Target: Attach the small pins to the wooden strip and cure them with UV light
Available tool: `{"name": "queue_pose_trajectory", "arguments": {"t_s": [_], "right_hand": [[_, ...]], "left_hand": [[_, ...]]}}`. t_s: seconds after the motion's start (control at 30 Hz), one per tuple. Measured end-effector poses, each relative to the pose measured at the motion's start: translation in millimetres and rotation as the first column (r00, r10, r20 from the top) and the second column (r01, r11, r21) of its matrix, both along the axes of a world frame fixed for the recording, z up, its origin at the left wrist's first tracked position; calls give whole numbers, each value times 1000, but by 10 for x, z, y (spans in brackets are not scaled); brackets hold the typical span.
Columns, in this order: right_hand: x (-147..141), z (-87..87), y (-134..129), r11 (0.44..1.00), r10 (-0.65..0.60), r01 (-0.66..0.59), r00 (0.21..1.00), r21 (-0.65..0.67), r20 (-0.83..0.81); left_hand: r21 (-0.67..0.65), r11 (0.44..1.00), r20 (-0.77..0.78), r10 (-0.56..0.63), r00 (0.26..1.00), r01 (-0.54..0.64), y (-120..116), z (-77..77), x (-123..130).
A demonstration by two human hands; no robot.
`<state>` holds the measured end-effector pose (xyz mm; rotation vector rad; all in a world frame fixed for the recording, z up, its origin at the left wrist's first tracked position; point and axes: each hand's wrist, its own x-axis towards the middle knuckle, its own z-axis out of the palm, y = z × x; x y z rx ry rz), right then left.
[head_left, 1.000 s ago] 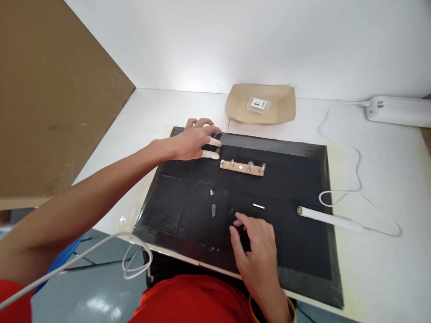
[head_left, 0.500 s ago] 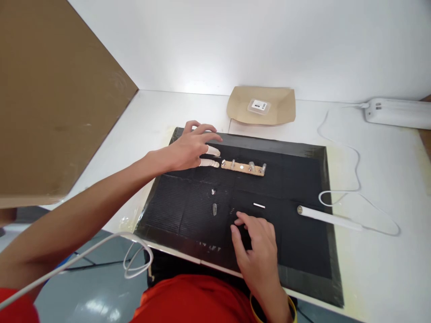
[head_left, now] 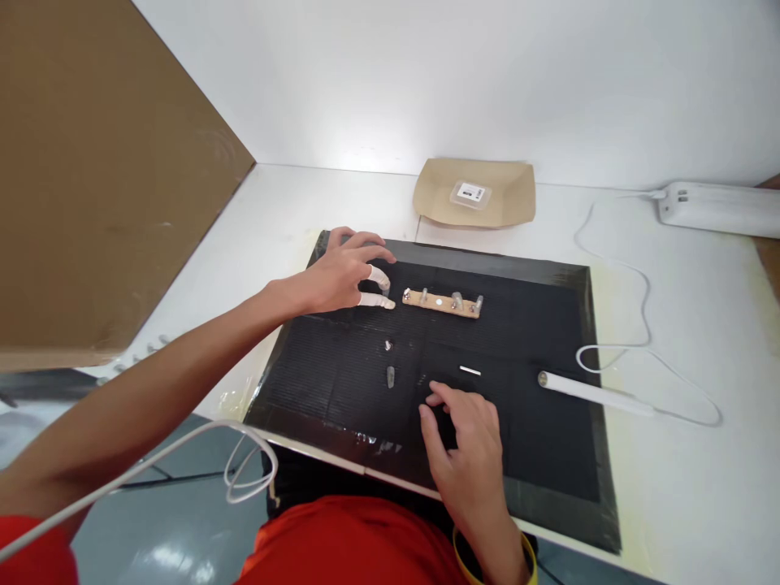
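Observation:
My left hand [head_left: 344,280] is over the upper left of the black mat [head_left: 530,439]. White finger covers sit on its thumb and index finger, and a small clear plastic piece [head_left: 386,292] shows between their tips. Just to its right lies a narrow wooden strip [head_left: 431,301] bearing several clear plastic hooks and small metal screws. My right hand [head_left: 469,447] rests at the mat's front, empty, with thumb and index finger apart. Beyond its fingertips is a short white-and-silver rod [head_left: 470,370]. A loose clear hook [head_left: 391,376] and a tiny metal screw [head_left: 388,345] lie left of it.
Behind the mat stands a brown paper tray [head_left: 517,191] holding a clear labelled box [head_left: 470,194]. A white cylindrical tool [head_left: 594,393] with a cord lies on the mat's right side. There is a power strip [head_left: 719,207] at far right and a cardboard panel [head_left: 115,179] at left.
My left hand has drawn slightly left from the wooden strip's end, the clear piece shifting with its index fingertip. My right hand has stayed almost in place.

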<state>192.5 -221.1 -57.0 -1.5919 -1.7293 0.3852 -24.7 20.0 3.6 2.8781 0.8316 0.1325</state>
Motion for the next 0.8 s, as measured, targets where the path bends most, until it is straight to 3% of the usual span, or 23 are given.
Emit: {"name": "queue_pose_trajectory", "arguments": {"t_s": [0.3,0.57,0.8], "right_hand": [[1,-2,-1,1000,2,-2,1000,14,-4],[-1,0,-1,1000,-2,2,1000,3,-6],[-3,9,-1,1000,1,-1,1000,-6,2]], "left_hand": [[-29,992,-11,124,992,-125,-34,-118,-18],[-117,988,15,107,994,-105,41,-187,-44],[-21,997,16,75,997,-75,-13,-185,-23]]}}
